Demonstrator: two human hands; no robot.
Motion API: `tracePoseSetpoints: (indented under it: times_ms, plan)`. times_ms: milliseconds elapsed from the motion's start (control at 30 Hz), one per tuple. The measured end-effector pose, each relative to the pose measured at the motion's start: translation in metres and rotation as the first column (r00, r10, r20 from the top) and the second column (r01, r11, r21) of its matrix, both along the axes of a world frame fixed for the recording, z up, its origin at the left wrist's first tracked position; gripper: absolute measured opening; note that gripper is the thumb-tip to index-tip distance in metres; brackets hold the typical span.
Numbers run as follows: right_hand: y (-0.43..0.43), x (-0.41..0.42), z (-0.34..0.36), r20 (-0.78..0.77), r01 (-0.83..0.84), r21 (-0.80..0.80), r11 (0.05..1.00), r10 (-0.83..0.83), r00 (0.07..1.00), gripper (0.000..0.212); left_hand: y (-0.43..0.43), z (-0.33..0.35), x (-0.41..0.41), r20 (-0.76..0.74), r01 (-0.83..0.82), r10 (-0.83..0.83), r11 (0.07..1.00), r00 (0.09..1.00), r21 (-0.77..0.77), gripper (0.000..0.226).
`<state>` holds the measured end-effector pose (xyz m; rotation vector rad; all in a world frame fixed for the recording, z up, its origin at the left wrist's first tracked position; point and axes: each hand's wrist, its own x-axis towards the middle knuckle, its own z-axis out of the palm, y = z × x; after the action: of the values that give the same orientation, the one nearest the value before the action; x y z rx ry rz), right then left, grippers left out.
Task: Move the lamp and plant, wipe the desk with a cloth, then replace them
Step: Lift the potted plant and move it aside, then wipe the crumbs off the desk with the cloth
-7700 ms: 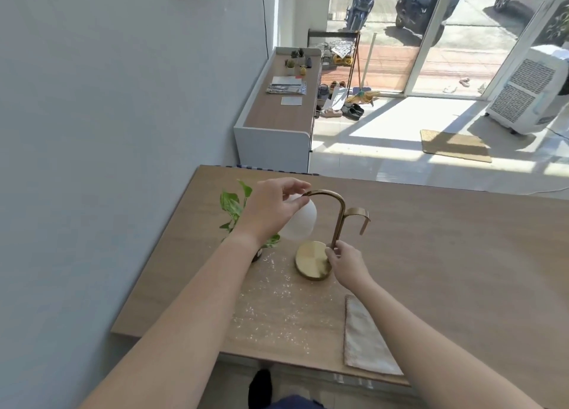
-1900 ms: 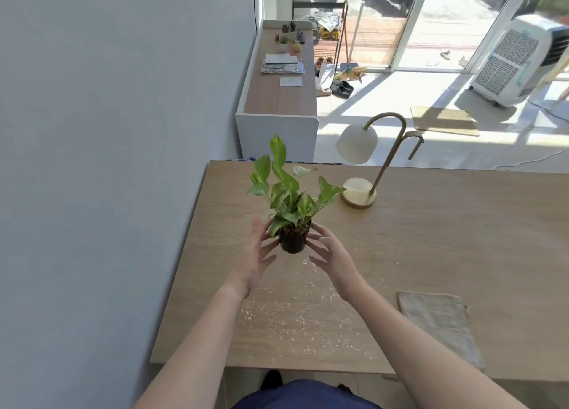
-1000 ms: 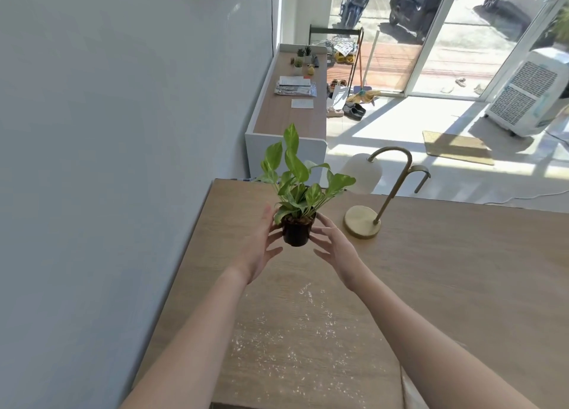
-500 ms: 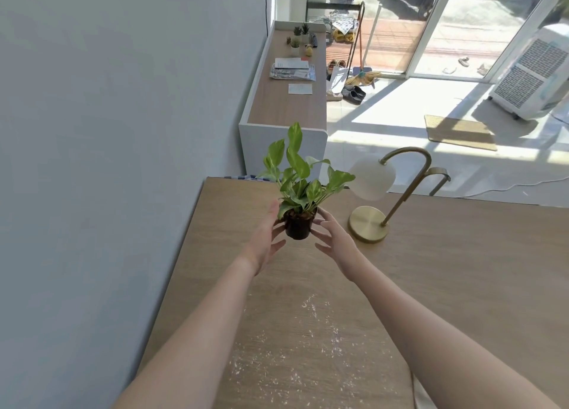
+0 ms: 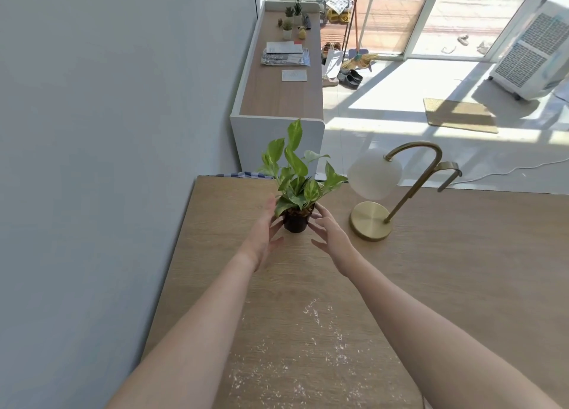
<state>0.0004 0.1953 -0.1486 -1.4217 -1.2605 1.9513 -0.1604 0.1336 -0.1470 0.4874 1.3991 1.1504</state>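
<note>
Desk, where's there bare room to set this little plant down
Bare wood runs between the plant and the wall-side desk edge, and widely right of the lamp. It is tighter between the pot and the lamp base. White crumbs litter the near part.

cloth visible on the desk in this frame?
No, the desk shows only the plant, the lamp and white crumbs.

Along the grey wall point(image 5: 107, 131) runs a low white sideboard point(image 5: 277, 101) with papers point(image 5: 284, 53) and small potted succulents point(image 5: 291, 17) on top. Shoes point(image 5: 349, 77) lie beside it, a doormat point(image 5: 458, 114) in sunlight, an air cooler point(image 5: 532, 57) by the glass door.
</note>
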Motion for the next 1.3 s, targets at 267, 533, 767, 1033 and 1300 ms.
tracePoseSetpoints:
  times_ms: [267,533,767,1033,1300]
  plan:
    - [-0.006,0.005,-0.014,0.021,-0.039,-0.011,0.999,0.039,0.999,0.085,-0.007,-0.021,0.000,-0.016,0.021,-0.021,0.999,1.000,-0.033,0.067]
    - [-0.010,0.014,-0.029,0.101,-0.104,0.033,0.994,0.100,0.990,0.068,-0.017,-0.022,0.003,-0.033,0.018,-0.020,0.998,0.999,-0.055,0.076]
    - [-0.017,0.016,-0.022,0.089,-0.118,0.075,0.990,0.111,0.990,0.066,-0.027,-0.011,0.001,-0.091,-0.004,-0.001,0.999,0.996,-0.045,0.074]
    - [-0.059,0.076,-0.013,0.225,-0.106,0.291,0.951,0.040,0.973,0.052,-0.104,-0.019,-0.016,-0.447,-0.017,0.040,0.998,0.894,0.055,0.062]
    - [-0.151,0.159,-0.033,0.416,-0.111,0.415,0.903,-0.080,0.906,0.042,-0.243,-0.063,-0.030,-0.807,0.019,-0.031,1.000,0.589,-0.025,0.054]
